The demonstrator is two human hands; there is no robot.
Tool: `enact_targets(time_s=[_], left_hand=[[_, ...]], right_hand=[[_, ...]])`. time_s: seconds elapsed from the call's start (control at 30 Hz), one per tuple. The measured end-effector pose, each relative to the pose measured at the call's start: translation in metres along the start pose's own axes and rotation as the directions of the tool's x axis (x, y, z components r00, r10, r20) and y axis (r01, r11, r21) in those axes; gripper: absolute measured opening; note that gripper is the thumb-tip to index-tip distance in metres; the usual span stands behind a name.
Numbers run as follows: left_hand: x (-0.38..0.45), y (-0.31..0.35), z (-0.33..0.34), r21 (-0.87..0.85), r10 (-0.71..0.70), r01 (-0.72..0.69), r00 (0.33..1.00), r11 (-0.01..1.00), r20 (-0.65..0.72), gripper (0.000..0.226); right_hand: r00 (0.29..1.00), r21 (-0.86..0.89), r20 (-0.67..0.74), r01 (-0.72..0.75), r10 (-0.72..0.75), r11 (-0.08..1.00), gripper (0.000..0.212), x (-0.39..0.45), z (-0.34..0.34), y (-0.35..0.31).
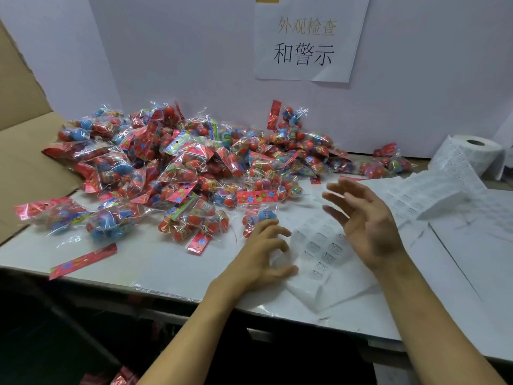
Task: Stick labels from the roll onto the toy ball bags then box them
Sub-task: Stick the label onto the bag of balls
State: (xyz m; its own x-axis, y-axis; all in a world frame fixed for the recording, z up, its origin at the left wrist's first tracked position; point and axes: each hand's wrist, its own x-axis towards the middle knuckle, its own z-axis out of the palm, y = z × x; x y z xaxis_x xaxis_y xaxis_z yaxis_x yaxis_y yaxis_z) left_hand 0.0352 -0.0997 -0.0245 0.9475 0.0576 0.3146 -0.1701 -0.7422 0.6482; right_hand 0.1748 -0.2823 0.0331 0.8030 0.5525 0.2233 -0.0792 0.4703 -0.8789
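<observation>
A big heap of clear toy ball bags with red and blue balls and red header cards covers the table's middle and left. The label roll stands at the far right, and its strip of labels trails across the table to the front. My left hand hovers with curled, spread fingers at the strip's left edge, close to one bag; it holds nothing. My right hand is raised above the strip, fingers spread and relaxed, palm facing left.
An open cardboard box stands at the left with its flap up. A white wall panel carries a paper sign. One loose red header card lies near the front left edge of the white table.
</observation>
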Motion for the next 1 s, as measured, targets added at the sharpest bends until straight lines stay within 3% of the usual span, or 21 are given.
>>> enact_targets(time_s=[0.13,0.2,0.27,0.3,0.43,0.57,0.67,0.8,0.87,1.0], left_hand=[[-0.001,0.001,-0.008,-0.289,-0.181,0.11,0.956,0.951,-0.232,0.015],[-0.001,0.001,-0.012,-0.47,-0.291,0.144,0.921,0.871,-0.258,0.01],[-0.002,0.001,-0.014,-0.548,-0.341,0.142,0.898,0.824,-0.28,0.012],[-0.002,0.002,-0.015,-0.578,-0.351,0.134,0.893,0.805,-0.282,0.011],[-0.004,0.004,-0.013,-0.669,-0.344,0.108,0.91,0.735,-0.231,0.015],[-0.006,-0.001,-0.011,-0.686,-0.29,0.171,0.955,0.708,-0.061,0.05],[-0.004,-0.007,-0.008,-0.611,-0.268,0.195,0.963,0.768,-0.03,0.068],[-0.003,-0.008,-0.009,-0.482,-0.287,0.189,0.948,0.855,-0.137,0.071],[-0.004,-0.008,-0.009,-0.517,-0.281,0.16,0.946,0.841,-0.165,0.068],[-0.003,-0.003,-0.013,-0.544,-0.269,0.115,0.939,0.831,-0.213,0.041]], right_hand=[[0.992,-0.483,0.116,0.108,-0.058,0.869,0.032,-0.018,0.003,0.005],[0.979,-0.625,0.202,0.16,-0.04,0.764,0.025,-0.027,0.007,0.014],[0.961,-0.726,0.268,0.252,-0.074,0.64,0.01,-0.034,0.009,0.022],[0.955,-0.759,0.28,0.283,-0.099,0.587,0.012,-0.036,0.009,0.027],[0.975,-0.837,0.187,0.222,-0.121,0.5,0.027,-0.04,0.01,0.046],[0.97,-0.823,0.185,0.242,-0.159,0.514,0.029,-0.041,0.007,0.052],[0.954,-0.839,0.187,0.279,-0.235,0.467,0.027,-0.041,0.008,0.052],[0.851,-0.833,0.212,0.414,-0.481,0.367,0.013,-0.045,0.008,0.047],[0.852,-0.817,0.253,0.442,-0.459,0.37,0.009,-0.049,0.009,0.042],[0.905,-0.843,0.295,0.397,-0.306,0.363,0.01,-0.054,0.013,0.043]])
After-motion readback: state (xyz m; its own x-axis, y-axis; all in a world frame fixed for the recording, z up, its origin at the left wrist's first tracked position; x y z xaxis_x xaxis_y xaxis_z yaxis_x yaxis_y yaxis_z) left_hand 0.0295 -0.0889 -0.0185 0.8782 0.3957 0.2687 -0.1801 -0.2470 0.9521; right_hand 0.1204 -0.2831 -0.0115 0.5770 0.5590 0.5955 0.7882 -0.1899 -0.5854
